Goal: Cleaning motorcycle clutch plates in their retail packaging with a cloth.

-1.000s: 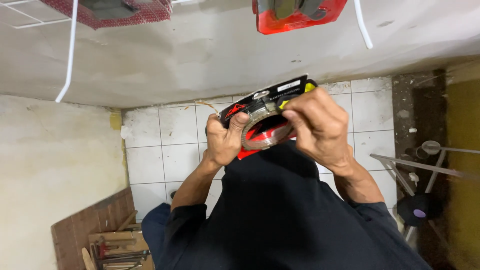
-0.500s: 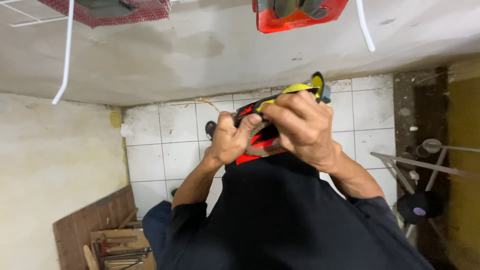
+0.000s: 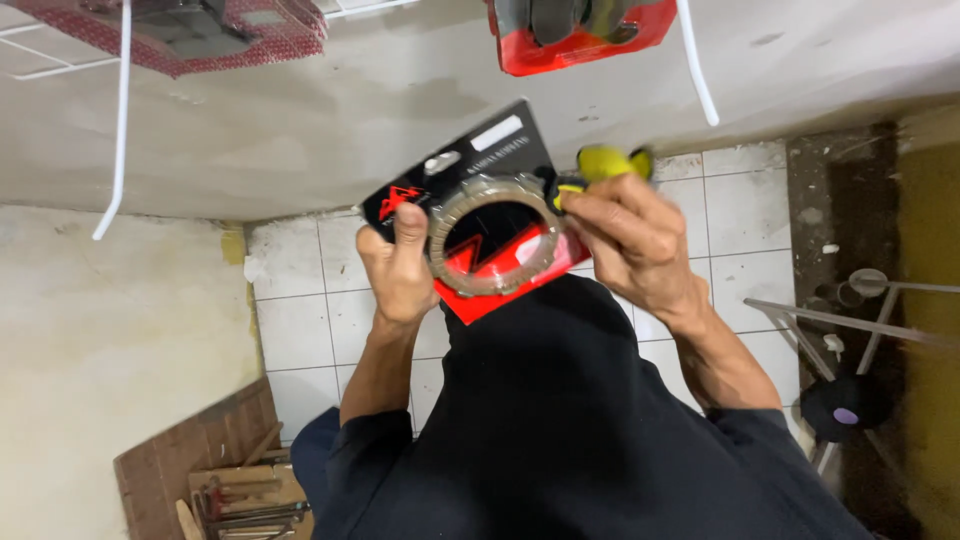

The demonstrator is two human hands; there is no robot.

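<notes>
My left hand (image 3: 398, 268) grips the left edge of a black and red card package (image 3: 462, 185), thumb on its face. A grey ring-shaped disc (image 3: 492, 235) is sealed on the front of the card, which faces me flat and tilted. My right hand (image 3: 632, 245) is at the card's right edge, closed on a small yellow-handled tool (image 3: 602, 160) whose tip meets the package. My dark shirt (image 3: 570, 430) fills the lower middle of the view.
A red package (image 3: 580, 30) and a red mesh item (image 3: 200, 30) show at the top edge, with white tubes (image 3: 115, 150) beside them. A wooden tray of tools (image 3: 240, 495) lies lower left. A metal stand (image 3: 850, 320) is at the right, over white floor tiles (image 3: 310, 300).
The package turned from edge-on to flat facing me and moved up and left. My right hand came off its front to the right edge with the yellow tool.
</notes>
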